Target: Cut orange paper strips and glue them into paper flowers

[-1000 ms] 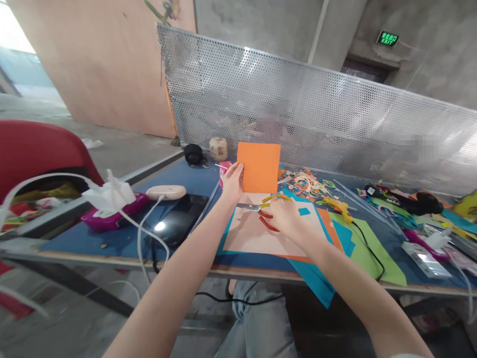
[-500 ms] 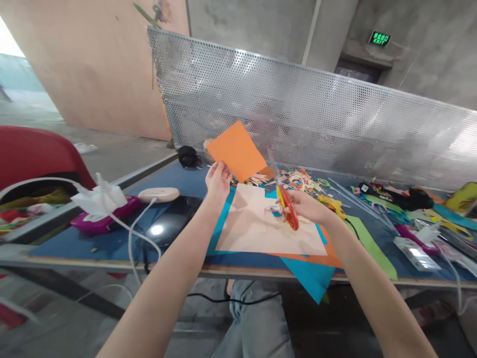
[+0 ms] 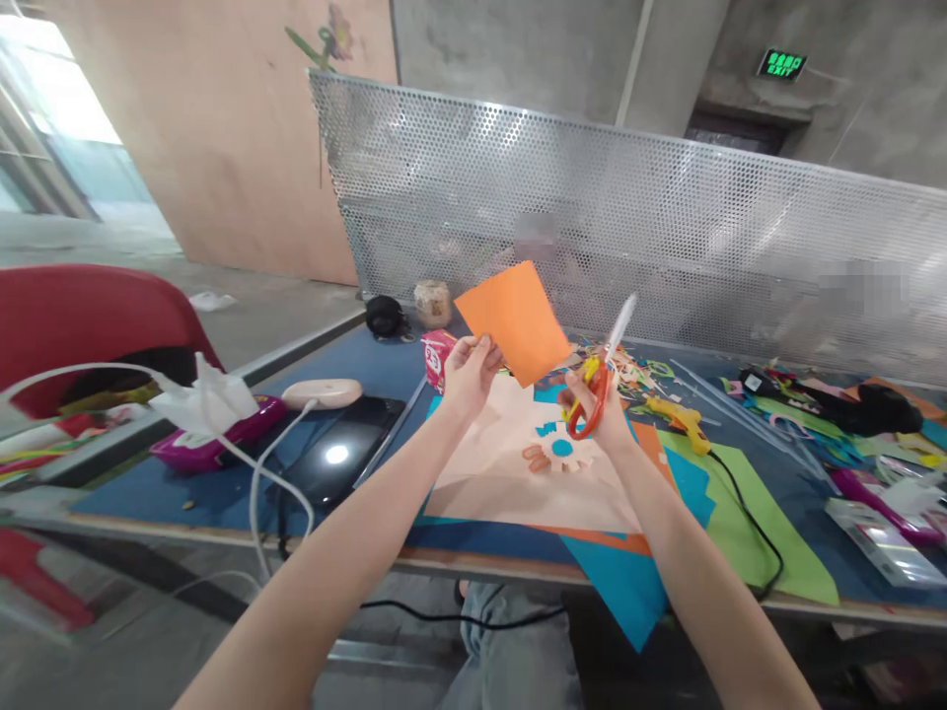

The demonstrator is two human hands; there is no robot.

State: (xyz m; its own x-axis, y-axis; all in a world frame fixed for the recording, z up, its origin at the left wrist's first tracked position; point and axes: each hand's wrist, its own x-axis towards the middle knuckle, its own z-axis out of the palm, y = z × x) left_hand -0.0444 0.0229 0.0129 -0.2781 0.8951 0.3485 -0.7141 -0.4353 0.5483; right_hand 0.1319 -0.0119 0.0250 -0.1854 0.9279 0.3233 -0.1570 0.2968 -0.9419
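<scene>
Orange paper (image 3: 518, 320) is pinched at its lower corner in the left hand (image 3: 466, 370)'s grip, held clear of the worktop (image 3: 222, 473) so its free edge faces the scissors (image 3: 596, 394) clasped, blades up, in the right hand (image 3: 603, 429).

Left hand (image 3: 468, 373) and right hand (image 3: 599, 419): bare. Left forearm (image 3: 355, 562) and right forearm (image 3: 695, 572): uncovered down to the frame's lower edge. Legs: faded light blue denim jeans (image 3: 518, 646), partly in view.

My blue worktop (image 3: 222, 473) carries a peach sheet (image 3: 495, 483) over a teal sheet (image 3: 621, 582), a green sheet (image 3: 747, 532), a glue gun (image 3: 685, 422), a black tablet (image 3: 332, 463) — paper scraps (image 3: 636, 363) behind.
</scene>
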